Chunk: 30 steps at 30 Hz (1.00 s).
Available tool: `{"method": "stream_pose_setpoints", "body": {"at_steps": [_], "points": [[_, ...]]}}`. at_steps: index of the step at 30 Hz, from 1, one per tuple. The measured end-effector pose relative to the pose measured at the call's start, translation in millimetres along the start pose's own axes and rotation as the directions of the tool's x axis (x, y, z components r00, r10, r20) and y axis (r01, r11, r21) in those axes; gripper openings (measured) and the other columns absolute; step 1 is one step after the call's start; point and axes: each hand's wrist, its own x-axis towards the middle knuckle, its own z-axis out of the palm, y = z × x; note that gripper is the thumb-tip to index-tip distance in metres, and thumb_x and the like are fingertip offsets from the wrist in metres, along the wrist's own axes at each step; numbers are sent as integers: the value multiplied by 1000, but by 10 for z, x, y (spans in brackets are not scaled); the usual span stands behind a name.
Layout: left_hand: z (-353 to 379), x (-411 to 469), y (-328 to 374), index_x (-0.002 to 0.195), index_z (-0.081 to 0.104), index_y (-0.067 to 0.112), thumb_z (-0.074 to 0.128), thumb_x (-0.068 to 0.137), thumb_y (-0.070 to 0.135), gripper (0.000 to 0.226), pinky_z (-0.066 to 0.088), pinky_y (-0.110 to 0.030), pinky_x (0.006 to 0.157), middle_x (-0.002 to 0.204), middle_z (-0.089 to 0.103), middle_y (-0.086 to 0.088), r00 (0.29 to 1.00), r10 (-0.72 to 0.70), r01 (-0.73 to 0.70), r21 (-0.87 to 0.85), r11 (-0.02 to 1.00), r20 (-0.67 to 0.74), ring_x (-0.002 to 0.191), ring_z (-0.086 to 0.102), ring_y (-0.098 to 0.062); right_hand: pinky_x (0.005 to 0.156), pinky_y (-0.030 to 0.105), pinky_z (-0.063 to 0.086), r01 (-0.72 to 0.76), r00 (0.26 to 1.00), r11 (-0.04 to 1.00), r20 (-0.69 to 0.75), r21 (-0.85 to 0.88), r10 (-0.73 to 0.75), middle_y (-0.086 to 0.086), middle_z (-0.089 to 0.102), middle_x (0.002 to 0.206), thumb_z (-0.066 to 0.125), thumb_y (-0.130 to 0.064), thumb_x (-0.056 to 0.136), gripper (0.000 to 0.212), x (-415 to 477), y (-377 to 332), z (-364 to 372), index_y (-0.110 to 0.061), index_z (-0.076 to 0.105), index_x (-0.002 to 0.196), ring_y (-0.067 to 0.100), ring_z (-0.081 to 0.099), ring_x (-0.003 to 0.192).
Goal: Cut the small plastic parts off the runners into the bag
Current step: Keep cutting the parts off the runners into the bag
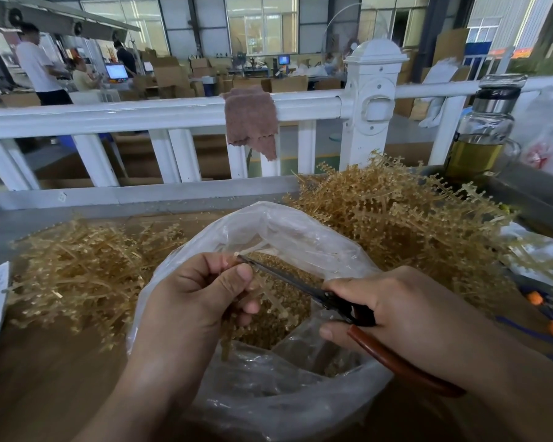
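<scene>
A low heap of amber runners (87,272) lies at the left of the wooden table (45,362). Beside it, the left hand (198,291) pinches one runner (270,293) between thumb and curled fingers, holding it over the open mouth of the clear plastic bag (278,224), where small parts (262,336) lie loose. The scissors (300,282) reach the runner's top at the left fingertips. The right hand (406,311) wraps its fingers round the handles. A taller heap of runners (396,212) rises further right, with a glass bottle (486,132) behind it.
</scene>
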Motion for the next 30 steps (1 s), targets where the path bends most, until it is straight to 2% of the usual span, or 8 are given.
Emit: {"method": "stream_pose_setpoints", "body": {"at_steps": [3, 7, 10, 15, 18, 24, 30], "points": [[-7, 2, -5, 75, 74, 15, 67, 88, 28, 20, 53, -21, 53, 74, 71, -12, 1000, -3, 3, 48, 999, -2, 60, 65, -17, 56, 21, 46, -12, 1000, 1000, 26, -8, 12, -13, 61, 68, 55, -69, 82, 47, 10, 3, 15, -32, 65, 109, 0, 59, 68], [-20, 16, -14, 75, 71, 10, 58, 101, 20, 30, 52, -20, 53, 73, 71, -12, 1000, -18, 19, 59, 998, -18, 59, 65, -17, 57, 14, 42, -30, 999, 999, 41, 20, 29, -17, 57, 67, 59, -69, 82, 36, 25, 3, 27, -39, 61, 103, -4, 57, 70], [-18, 7, -15, 73, 70, 11, 60, 99, 19, 30, 52, -20, 53, 72, 71, -12, 1000, 8, -7, 87, 996, -17, 59, 65, -17, 57, 17, 44, -24, 1000, 1000, 18, 3, 23, -16, 59, 69, 56, -71, 81, 42, 18, 17, 38, -36, 61, 104, -2, 58, 69], [-1, -16, -15, 72, 70, 9, 62, 96, 19, 27, 52, -20, 52, 69, 69, -14, 1000, 31, -30, 102, 994, -2, 57, 64, -17, 63, 25, 51, 14, 1000, 1000, -5, 3, -14, -15, 67, 84, 46, -76, 77, 63, 12, 42, 53, -32, 57, 120, -1, 62, 74], [4, -16, -25, 72, 69, 7, 63, 93, 20, 26, 52, -21, 52, 70, 69, -14, 999, 38, -38, 93, 995, 3, 57, 64, -17, 63, 25, 52, 24, 1000, 1000, -5, 7, -24, -15, 68, 85, 45, -75, 77, 61, 10, 37, 48, -32, 59, 119, -1, 62, 73], [8, -8, -31, 72, 69, 9, 65, 81, 31, 24, 52, -21, 52, 69, 68, -12, 999, 46, -48, 84, 995, 29, 56, 63, -16, 55, 19, 44, 16, 1000, 1000, -2, 12, -16, -17, 59, 67, 51, -69, 78, 49, 14, 4, 22, -33, 66, 107, -1, 59, 68], [7, -11, -49, 72, 69, 11, 65, 82, 30, 22, 53, -22, 52, 71, 69, -10, 999, 46, -47, 70, 996, 23, 57, 64, -16, 54, 21, 44, 10, 1000, 1000, -2, 19, -10, -14, 60, 67, 46, -73, 76, 53, 12, -3, 14, -33, 65, 107, 2, 59, 66]]}}
